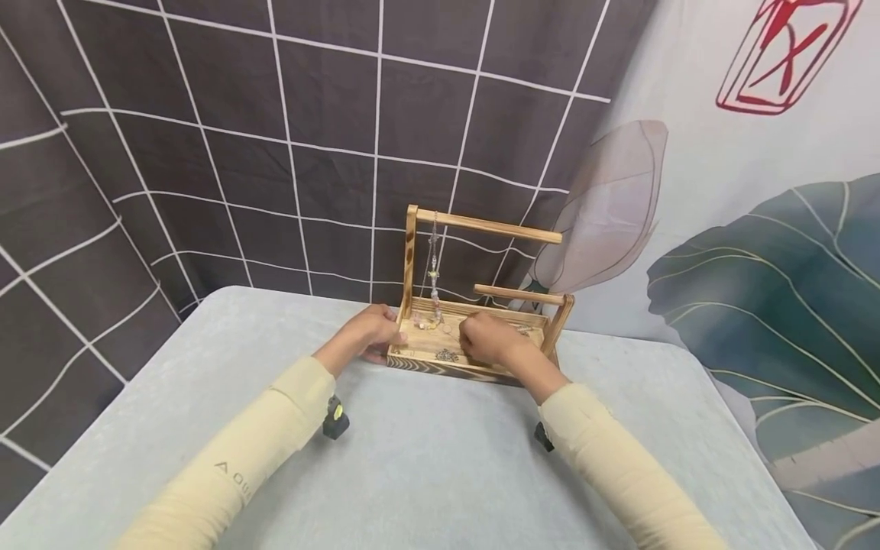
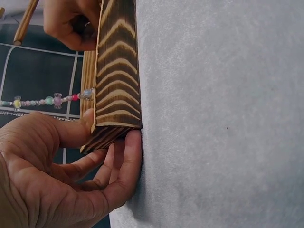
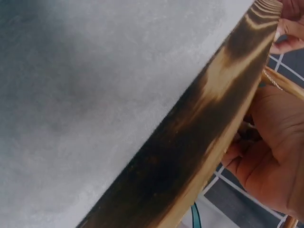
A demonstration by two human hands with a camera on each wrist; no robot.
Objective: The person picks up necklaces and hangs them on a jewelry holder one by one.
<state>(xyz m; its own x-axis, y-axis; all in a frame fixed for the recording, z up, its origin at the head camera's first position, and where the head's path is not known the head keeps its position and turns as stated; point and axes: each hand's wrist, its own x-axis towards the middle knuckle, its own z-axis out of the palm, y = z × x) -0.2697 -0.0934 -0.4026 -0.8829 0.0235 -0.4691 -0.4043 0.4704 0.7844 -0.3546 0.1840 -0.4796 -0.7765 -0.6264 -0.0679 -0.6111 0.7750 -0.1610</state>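
Observation:
A wooden jewelry stand [image 1: 425, 345] with a shallow tray and two side posts bearing bars sits on the table. My left hand [image 1: 374, 330] grips its left end; in the left wrist view the thumb lies on the rim and fingers are against the end wall. Inside the tray, right of the middle, is my right hand [image 1: 490, 338] with fingers curled; the front wall hides whether anything is between them. A beaded strand [image 1: 435, 284] hangs from the taller bar, with colored beads [image 2: 50, 101] visible up close. A small silvery heap [image 1: 447, 355] lies left of my right hand.
The lower bar [image 1: 519, 293] stands above and behind my right hand. Pale cloth covers the table [image 1: 440, 466]. A dark gridded curtain [image 1: 330, 183] hangs close behind the stand, and a patterned cloth [image 1: 694, 191] is at the right.

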